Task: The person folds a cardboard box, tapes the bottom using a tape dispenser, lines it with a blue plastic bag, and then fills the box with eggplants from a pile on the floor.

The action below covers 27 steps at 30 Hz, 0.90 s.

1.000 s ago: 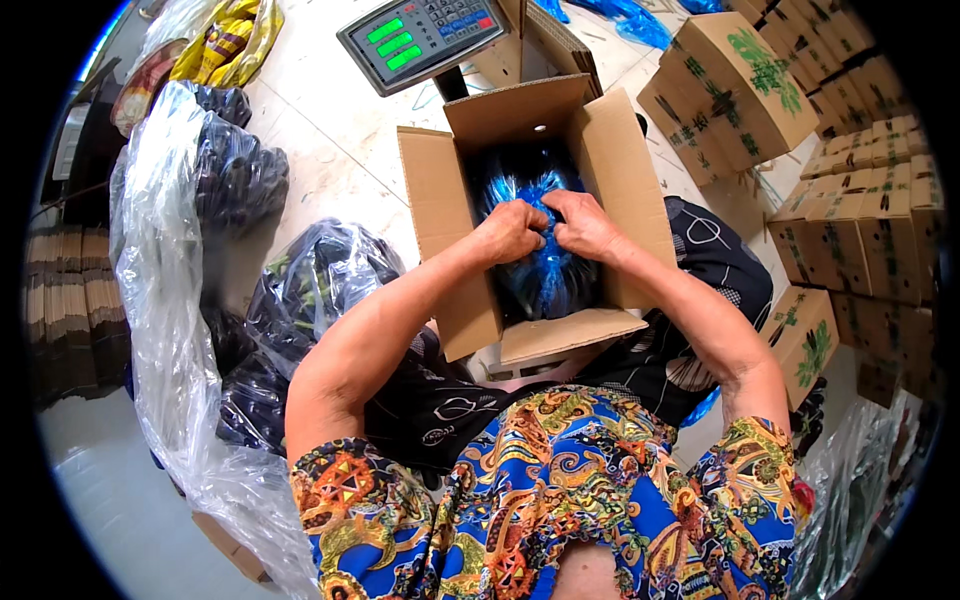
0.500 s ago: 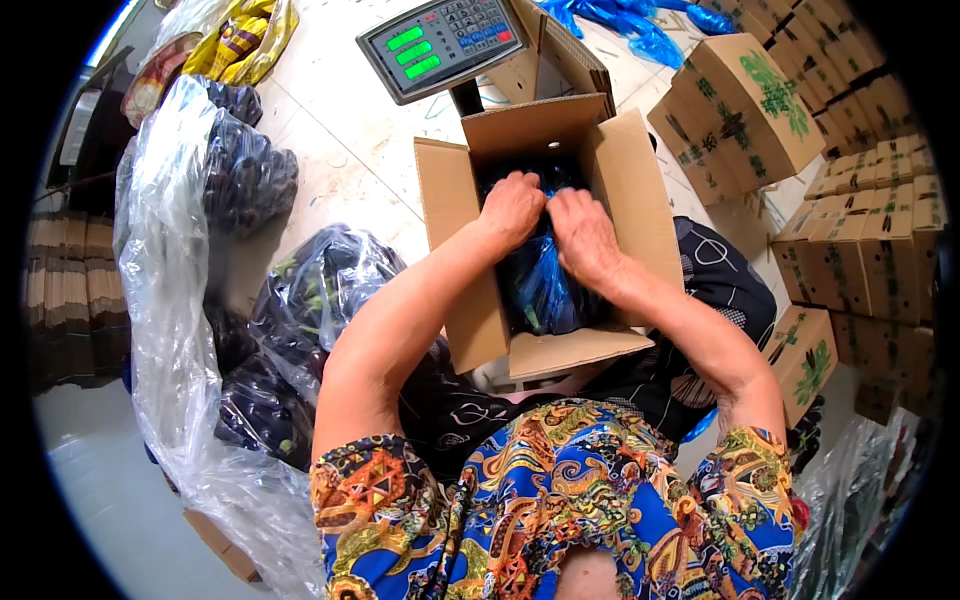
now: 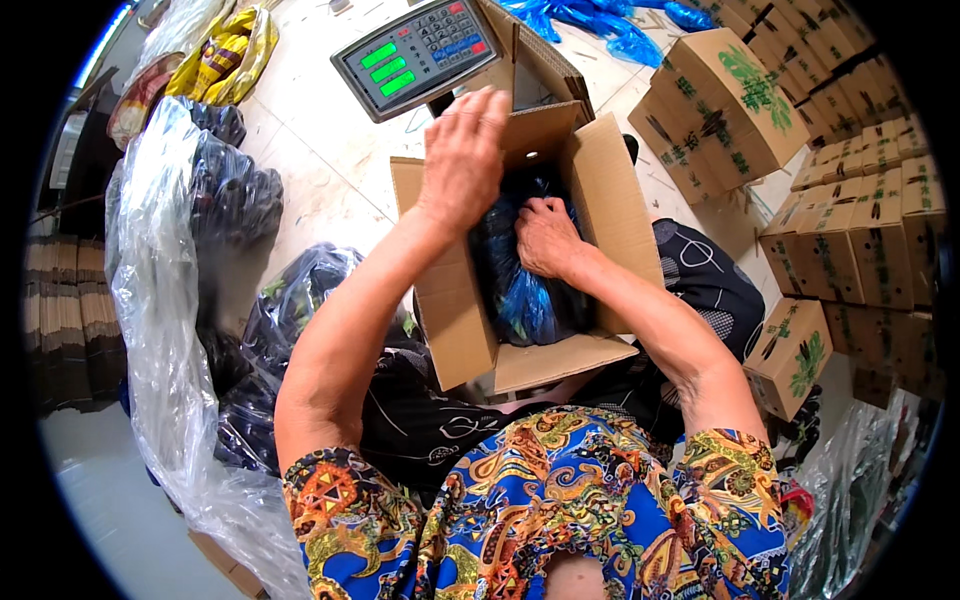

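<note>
An open cardboard box stands in front of me with its flaps spread. Inside lies a blue plastic bag, gathered and creased, with dark contents that I cannot make out clearly. My right hand is down in the box, its fingers closed on the bag's gathered top. Raised over the box's far left corner is my left hand, fingers stretched out and holding nothing. It appears just in front of the scale's display panel, whose screens glow green.
Clear bags of dark purple eggplants lie at the left, beside a long sheet of clear plastic. Printed cartons are stacked at the right, and a closed carton stands nearer. Blue plastic bags lie at the back.
My left hand has let go of the bag and risen out of the box, up and to the left. My right hand stays at the bag, slightly lower. The view has shifted slightly.
</note>
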{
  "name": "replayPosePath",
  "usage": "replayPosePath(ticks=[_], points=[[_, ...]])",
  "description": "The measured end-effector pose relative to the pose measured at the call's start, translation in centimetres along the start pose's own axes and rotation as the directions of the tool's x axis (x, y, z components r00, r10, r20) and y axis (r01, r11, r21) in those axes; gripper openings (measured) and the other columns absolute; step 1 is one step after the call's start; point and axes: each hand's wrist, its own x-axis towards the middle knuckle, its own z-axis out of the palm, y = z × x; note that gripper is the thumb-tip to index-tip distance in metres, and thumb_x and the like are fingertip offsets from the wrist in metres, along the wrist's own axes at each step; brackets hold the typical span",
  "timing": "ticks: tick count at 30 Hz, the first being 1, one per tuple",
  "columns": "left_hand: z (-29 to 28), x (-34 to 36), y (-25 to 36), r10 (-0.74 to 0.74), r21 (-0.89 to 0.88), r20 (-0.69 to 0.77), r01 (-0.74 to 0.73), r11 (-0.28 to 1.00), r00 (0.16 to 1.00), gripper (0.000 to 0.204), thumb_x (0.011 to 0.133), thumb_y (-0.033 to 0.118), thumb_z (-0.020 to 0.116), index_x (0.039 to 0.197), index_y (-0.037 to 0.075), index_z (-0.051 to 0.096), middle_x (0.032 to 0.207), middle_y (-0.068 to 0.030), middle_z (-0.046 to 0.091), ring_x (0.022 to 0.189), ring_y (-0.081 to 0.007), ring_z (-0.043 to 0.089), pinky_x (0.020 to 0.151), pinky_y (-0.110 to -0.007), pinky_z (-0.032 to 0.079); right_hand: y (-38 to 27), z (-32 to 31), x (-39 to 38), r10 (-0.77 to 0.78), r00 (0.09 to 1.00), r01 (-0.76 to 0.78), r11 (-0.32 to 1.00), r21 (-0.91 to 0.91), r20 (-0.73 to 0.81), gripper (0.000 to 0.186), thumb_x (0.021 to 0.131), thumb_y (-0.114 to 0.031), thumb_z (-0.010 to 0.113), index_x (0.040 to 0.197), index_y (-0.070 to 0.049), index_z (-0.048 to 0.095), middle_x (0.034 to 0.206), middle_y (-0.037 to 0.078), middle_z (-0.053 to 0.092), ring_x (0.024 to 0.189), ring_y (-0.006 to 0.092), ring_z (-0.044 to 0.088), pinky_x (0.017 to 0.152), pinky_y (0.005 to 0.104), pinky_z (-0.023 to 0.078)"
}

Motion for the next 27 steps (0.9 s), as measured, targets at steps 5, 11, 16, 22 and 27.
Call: replayPosePath(ticks=[5, 11, 16, 22, 27], points=[[-0.9, -0.5, -1.0, -0.061, -0.186, 0.314, 0.125, 0.975, 0.947, 0.03, 0.079, 0.003, 0.06, 0.109, 0.008, 0.064, 0.092, -0.0153, 0.061, 0.087, -0.0381, 0.062, 0.075, -0.046, 0.051, -0.5, -0.9, 0.1, 0.049, 0.995, -0.043, 0.997, -0.064, 0.088, 0.03, 0.083, -0.024, 0.053, 0.092, -0.005, 0.075, 0.106, 0.01, 0.071, 0.111, 0.0262, 0.054, 0.093, 0.0457, 0.036], [2.0, -7.3, 0.7, 0.156, 0.035, 0.456, -0.193, 0.981, 0.876, 0.034, 0.079, 0.01, 0.062, 0.111, -0.002, 0.062, 0.117, -0.0144, 0.054, 0.118, -0.0336, 0.051, 0.085, -0.043, 0.052, -1.7, -3.3, -2.6, 0.064, 0.997, -0.06, 0.991, 0.119, -0.032, 0.041, 0.088, -0.029, 0.06, 0.114, 0.002, 0.064, 0.127, 0.023, 0.058, 0.122, 0.0349, 0.051, 0.098, 0.0472, 0.04], [0.5, -6.0, 1.3, 0.066, 0.037, 0.663, -0.121, 0.992, 0.746, 0.047, 0.088, 0.031, 0.062, 0.121, -0.002, 0.059, 0.125, -0.016, 0.051, 0.125, -0.033, 0.046, 0.098, -0.043, 0.045, -1.9, -12.6, -9.1, -0.323, 0.912, 0.1, 0.772, 0.628, 0.252, 0.059, 0.079, -0.038, 0.076, 0.117, 0.005, 0.06, 0.127, 0.027, 0.057, 0.116, 0.0388, 0.057, 0.094, 0.0484, 0.045], [0.1, -5.4, 0.8, 0.083, -0.103, 0.659, -0.02, 0.994, 0.747, 0.097, 0.071, 0.071, 0.068, 0.127, -0.007, 0.055, 0.128, -0.0191, 0.048, 0.128, -0.037, 0.041, 0.102, -0.049, 0.043, -2.5, -13.6, -11.1, -0.275, 0.83, 0.007, 0.875, 0.484, 0.485, 0.026, 0.078, -0.023, 0.075, 0.087, -0.002, 0.064, 0.085, 0.02, 0.069, 0.086, 0.0384, 0.068, 0.073, 0.0485, 0.054], [-0.2, -6.0, 1.5, 0.029, -0.092, 0.801, 0.074, 0.993, 0.598, 0.132, 0.05, 0.084, 0.072, 0.141, -0.007, 0.041, 0.15, -0.0297, 0.03, 0.144, -0.0469, 0.021, 0.109, -0.057, 0.035, -0.3, -10.9, -7.3, -0.078, 0.933, -0.02, 0.964, 0.265, 0.352, 0.059, 0.059, -0.046, 0.086, 0.092, -0.004, 0.06, 0.099, 0.013, 0.057, 0.105, 0.0325, 0.054, 0.085, 0.0462, 0.043]])
